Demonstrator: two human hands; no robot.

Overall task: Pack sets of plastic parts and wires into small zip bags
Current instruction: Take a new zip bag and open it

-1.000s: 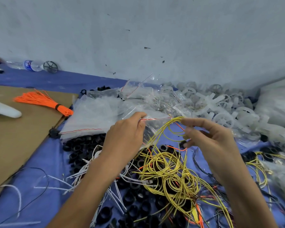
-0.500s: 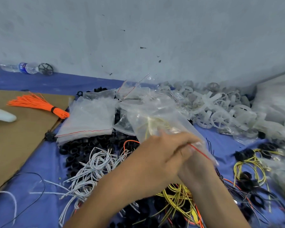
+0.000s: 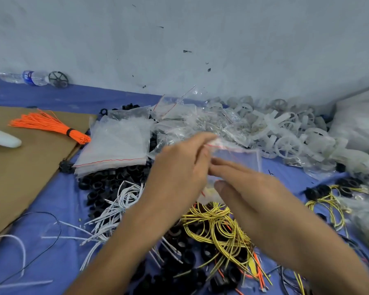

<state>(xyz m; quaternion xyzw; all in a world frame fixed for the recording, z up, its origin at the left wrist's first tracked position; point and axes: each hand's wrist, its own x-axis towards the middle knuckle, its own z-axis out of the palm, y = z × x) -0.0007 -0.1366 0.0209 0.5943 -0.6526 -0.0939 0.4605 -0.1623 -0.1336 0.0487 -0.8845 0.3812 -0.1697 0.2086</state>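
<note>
Nearest, a tangle of yellow wires (image 3: 217,226) lies on the blue cloth (image 3: 41,241), with white wires (image 3: 115,209) and black rings (image 3: 102,186) to its left. Above the tangle, both hands meet at a zip bag (image 3: 241,156) held in the air. The left hand (image 3: 179,173) pinches the bag's red-striped mouth edge. The right hand (image 3: 249,194) lays straight fingers against the bag's near side; blur hides whether its thumb pinches. Something pale shows faintly low in the bag.

Risk: if the mouth is not pressed shut along its full width, the strip is likely to gape and parts may spill into the piles below. A wire end caught in the strip would cause the same fault.

Room: open cloth lies near left, bounded by the cardboard (image 3: 19,177) edge. The stack of empty bags (image 3: 115,145) sits just left of the hands. White wheels (image 3: 288,137) crowd the far right against the wall (image 3: 179,39).
</note>
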